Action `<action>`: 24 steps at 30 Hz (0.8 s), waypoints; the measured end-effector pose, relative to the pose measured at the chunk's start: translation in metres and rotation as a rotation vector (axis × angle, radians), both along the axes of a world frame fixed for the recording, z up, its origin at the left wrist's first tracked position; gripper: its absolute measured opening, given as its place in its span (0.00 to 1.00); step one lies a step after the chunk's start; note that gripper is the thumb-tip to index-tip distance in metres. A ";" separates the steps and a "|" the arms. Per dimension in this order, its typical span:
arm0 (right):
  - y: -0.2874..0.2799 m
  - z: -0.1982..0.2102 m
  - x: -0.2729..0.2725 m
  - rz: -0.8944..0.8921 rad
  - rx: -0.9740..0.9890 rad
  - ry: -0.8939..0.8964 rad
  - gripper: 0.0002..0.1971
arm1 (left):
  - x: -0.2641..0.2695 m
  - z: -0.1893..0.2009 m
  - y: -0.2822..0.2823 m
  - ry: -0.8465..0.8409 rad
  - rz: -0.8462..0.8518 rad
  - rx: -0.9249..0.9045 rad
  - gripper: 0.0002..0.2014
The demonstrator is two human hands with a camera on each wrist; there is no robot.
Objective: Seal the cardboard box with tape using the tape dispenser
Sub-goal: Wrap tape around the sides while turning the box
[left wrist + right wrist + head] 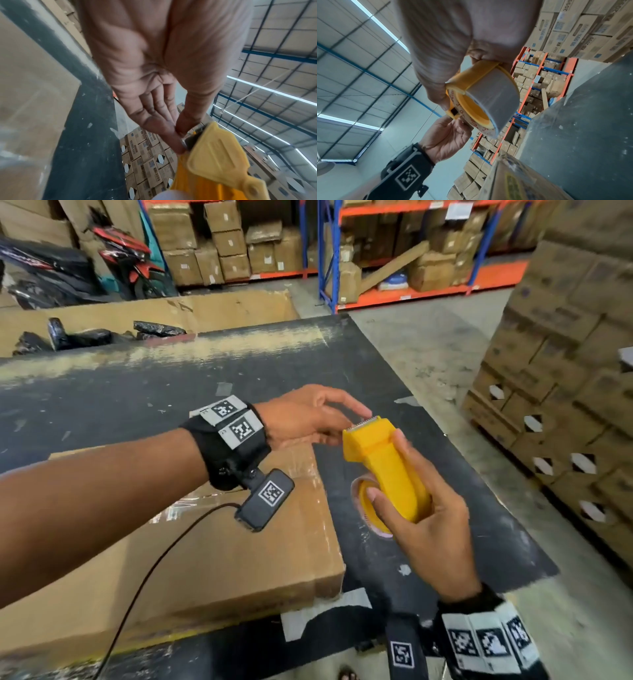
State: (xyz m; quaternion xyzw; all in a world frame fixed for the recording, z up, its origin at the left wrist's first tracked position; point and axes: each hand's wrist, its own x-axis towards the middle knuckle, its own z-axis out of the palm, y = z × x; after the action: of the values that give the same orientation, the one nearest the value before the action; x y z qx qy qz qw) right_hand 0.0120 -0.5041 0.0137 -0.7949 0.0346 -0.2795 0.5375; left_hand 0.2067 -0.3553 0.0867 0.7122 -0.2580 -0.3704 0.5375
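Note:
My right hand (385,465) grips a yellow tape dispenser (368,440) above the right part of the black table (137,392), toothed cutter pointing away. The right wrist view shows the tape roll (493,97) mounted in the dispenser. My left hand (352,424) reaches in from the left. Its thumb and forefinger (178,143) pinch together right at the cutter, seemingly on the tape end, though the clear tape itself is hard to see. The cardboard box (222,559) lies flat on the table under my left forearm, with shiny tape across its top.
Beyond the table stands a large open carton (137,316) holding black bags. Stacked cartons (565,405) rise on the right across a strip of concrete floor. Orange and blue racks (394,251) and a motorbike (120,258) stand at the back. A cable (154,570) crosses the box.

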 end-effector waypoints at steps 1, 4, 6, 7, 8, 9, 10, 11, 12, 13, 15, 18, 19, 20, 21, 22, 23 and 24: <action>0.010 0.004 -0.001 -0.035 -0.019 0.002 0.36 | 0.002 0.003 0.005 -0.015 -0.005 0.012 0.15; 0.040 0.017 -0.004 -0.134 -0.101 0.049 0.38 | 0.006 0.015 0.017 -0.049 -0.036 0.065 0.14; 0.058 0.027 -0.008 -0.177 -0.148 0.105 0.38 | 0.014 0.024 0.025 -0.114 -0.060 0.084 0.13; 0.066 0.032 -0.012 -0.197 -0.168 0.135 0.38 | 0.024 0.030 0.030 -0.161 -0.040 0.072 0.12; 0.073 0.037 -0.019 -0.218 -0.187 0.166 0.38 | 0.038 0.037 0.037 -0.208 0.014 0.049 0.12; 0.081 0.042 -0.027 -0.239 -0.200 0.195 0.38 | 0.054 0.044 0.046 -0.243 0.075 0.028 0.12; 0.089 0.047 -0.036 -0.257 -0.209 0.216 0.38 | 0.070 0.052 0.054 -0.257 0.116 0.018 0.12; 0.096 0.051 -0.043 -0.277 -0.220 0.221 0.39 | 0.083 0.059 0.060 -0.244 0.124 0.022 0.12; 0.103 0.053 -0.049 -0.295 -0.237 0.219 0.40 | 0.093 0.061 0.064 -0.208 0.103 0.032 0.11; 0.109 0.054 -0.053 -0.311 -0.255 0.221 0.41 | 0.099 0.059 0.066 -0.168 0.067 0.049 0.09; 0.118 0.056 -0.051 -0.328 -0.275 0.227 0.41 | 0.105 0.053 0.062 -0.138 -0.011 0.080 0.08; 0.124 0.059 -0.037 -0.339 -0.276 0.269 0.40 | 0.116 0.042 0.059 -0.077 -0.021 0.051 0.10; 0.126 0.059 -0.032 -0.345 -0.282 0.298 0.40 | 0.122 0.039 0.061 -0.014 -0.001 0.035 0.12; 0.127 0.059 -0.027 -0.351 -0.299 0.319 0.40 | 0.126 0.035 0.063 0.047 0.009 0.021 0.15; 0.128 0.059 -0.022 -0.359 -0.324 0.335 0.40 | 0.131 0.029 0.064 0.086 0.017 0.010 0.16; 0.130 0.059 -0.017 -0.369 -0.347 0.350 0.40 | 0.135 0.022 0.064 0.088 0.022 0.009 0.15; 0.131 0.058 -0.013 -0.377 -0.360 0.365 0.40 | 0.139 0.016 0.063 0.051 0.013 0.020 0.12; 0.131 0.058 -0.009 -0.379 -0.365 0.381 0.40 | 0.143 0.009 0.063 -0.006 -0.010 0.041 0.11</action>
State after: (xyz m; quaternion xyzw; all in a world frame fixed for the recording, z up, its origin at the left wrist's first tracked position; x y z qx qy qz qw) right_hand 0.0029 -0.3728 0.0715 -0.8955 0.2313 -0.2226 0.3083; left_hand 0.3494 -0.2926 0.0958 0.7230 -0.2555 -0.3761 0.5201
